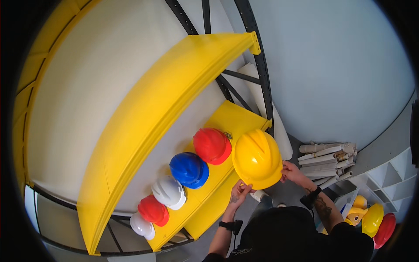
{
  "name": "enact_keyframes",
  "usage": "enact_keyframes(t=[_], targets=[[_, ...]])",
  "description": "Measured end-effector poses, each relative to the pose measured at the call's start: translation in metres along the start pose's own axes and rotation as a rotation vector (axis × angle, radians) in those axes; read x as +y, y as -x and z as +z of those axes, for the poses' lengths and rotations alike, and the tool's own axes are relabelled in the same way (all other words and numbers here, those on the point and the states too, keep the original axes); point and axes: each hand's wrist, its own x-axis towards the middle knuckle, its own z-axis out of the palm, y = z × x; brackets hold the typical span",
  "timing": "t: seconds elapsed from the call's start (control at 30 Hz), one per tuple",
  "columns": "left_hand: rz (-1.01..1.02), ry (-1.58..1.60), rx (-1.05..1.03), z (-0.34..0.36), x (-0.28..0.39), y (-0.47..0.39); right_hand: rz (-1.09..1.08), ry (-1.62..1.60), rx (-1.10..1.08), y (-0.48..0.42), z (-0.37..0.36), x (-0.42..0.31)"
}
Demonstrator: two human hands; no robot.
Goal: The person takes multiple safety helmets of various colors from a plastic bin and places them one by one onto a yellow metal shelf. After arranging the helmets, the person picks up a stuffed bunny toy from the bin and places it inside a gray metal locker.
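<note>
A yellow hard hat is held up in front of the rack, crown toward the camera. My left hand pinches its rim at the lower left, and my right hand grips the rim on the right side. Beside it, a row of hard hats stands on the yellow shelf. Nearest is a red hard hat, then a blue hard hat and a white hard hat. A smaller-looking red hard hat and another white hard hat finish the row at the far left.
An upper yellow shelf overhangs the row, carried by black perforated steel posts. Rolled sheets are piled on the floor by the wall. At the lower right, a plastic bin stands near more helmets, yellow and red.
</note>
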Motion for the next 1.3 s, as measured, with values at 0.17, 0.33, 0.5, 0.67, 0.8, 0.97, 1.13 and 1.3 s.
enact_keyframes(t=[0.17, 0.33, 0.5, 0.67, 0.8, 0.97, 1.13, 1.3], targets=[[0.079, 0.046, 0.047, -0.033, 0.039, -0.092, -0.065, 0.014, 0.066, -0.097, -0.010, -0.053], [0.124, 0.129, 0.126, -0.053, 0.066, -0.164, -0.222, 0.017, 0.194, -0.190, -0.007, -0.073], [-0.054, 0.203, 0.229, -0.082, 0.024, -0.217, -0.211, 0.049, 0.148, -0.243, -0.002, -0.089], [-0.175, 0.437, 0.247, -0.079, -0.008, -0.246, 0.013, 0.101, 0.064, -0.283, -0.030, -0.059], [-0.201, 0.503, 0.276, -0.076, -0.015, -0.259, 0.049, 0.149, 0.045, -0.322, -0.046, -0.030], [-0.215, 0.650, 0.303, -0.069, -0.023, -0.279, 0.128, 0.169, 0.086, -0.358, -0.064, -0.006], [-0.196, 0.665, 0.406, -0.069, -0.042, -0.291, 0.134, 0.214, 0.014, -0.382, -0.068, 0.004], [-0.101, 0.372, 0.422, -0.062, -0.065, -0.297, 0.116, 0.161, -0.104, -0.394, -0.080, 0.025]])
